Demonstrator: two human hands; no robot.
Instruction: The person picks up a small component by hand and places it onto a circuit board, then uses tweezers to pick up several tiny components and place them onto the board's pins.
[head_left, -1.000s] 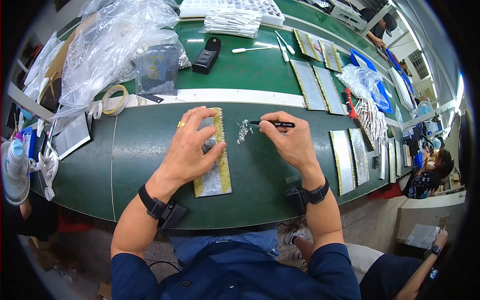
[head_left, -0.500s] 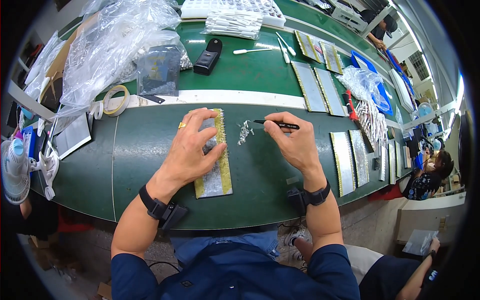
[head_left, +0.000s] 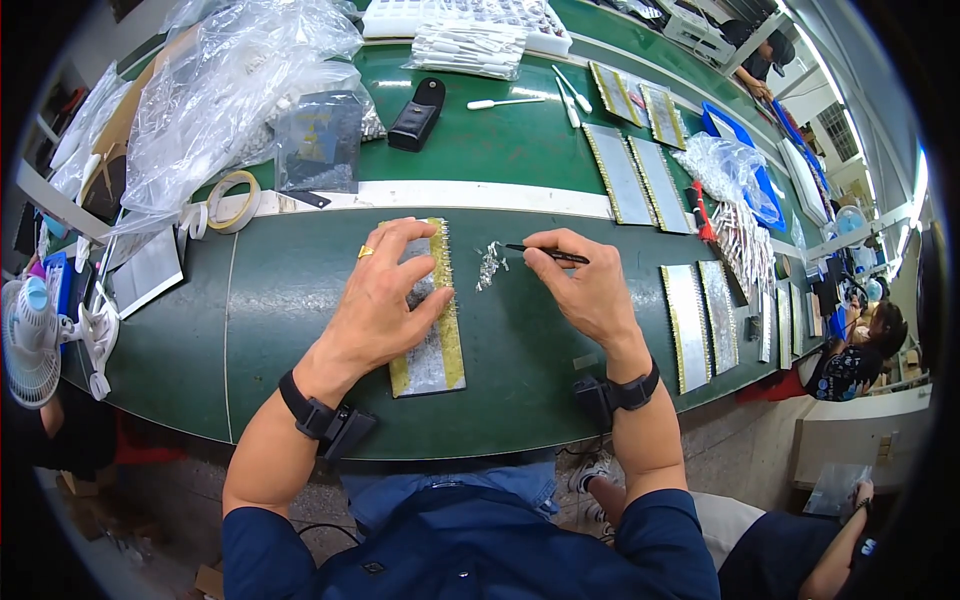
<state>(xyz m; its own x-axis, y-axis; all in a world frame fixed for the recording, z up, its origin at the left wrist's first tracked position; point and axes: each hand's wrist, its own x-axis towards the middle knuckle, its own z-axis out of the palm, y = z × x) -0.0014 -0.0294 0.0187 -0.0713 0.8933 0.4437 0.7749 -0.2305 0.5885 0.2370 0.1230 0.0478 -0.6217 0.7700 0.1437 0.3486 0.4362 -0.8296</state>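
Observation:
My left hand (head_left: 385, 295) lies over a grey panel with yellow borders (head_left: 430, 365), its fingers spread and the thumb at the panel's right edge. Small metal pieces line that edge in a row. Black tweezers (head_left: 560, 255) are pinched in my right hand (head_left: 590, 285), which is to the right of the panel. Their tip points left, at the upper end of a small heap of shiny metal bits (head_left: 488, 268). Whether a bit is caught in the tip is too small to tell.
More such panels (head_left: 685, 325) lie at the right and upper right. A tape roll (head_left: 233, 202), a black pouch (head_left: 416, 115) and large clear plastic bags (head_left: 235, 100) are at the far left. A white fan (head_left: 32, 335) stands at the left edge. Other people work at the right.
My right hand has shifted slightly left, and the tweezers' tip has moved slightly left and down. My left hand and the panel stay in place.

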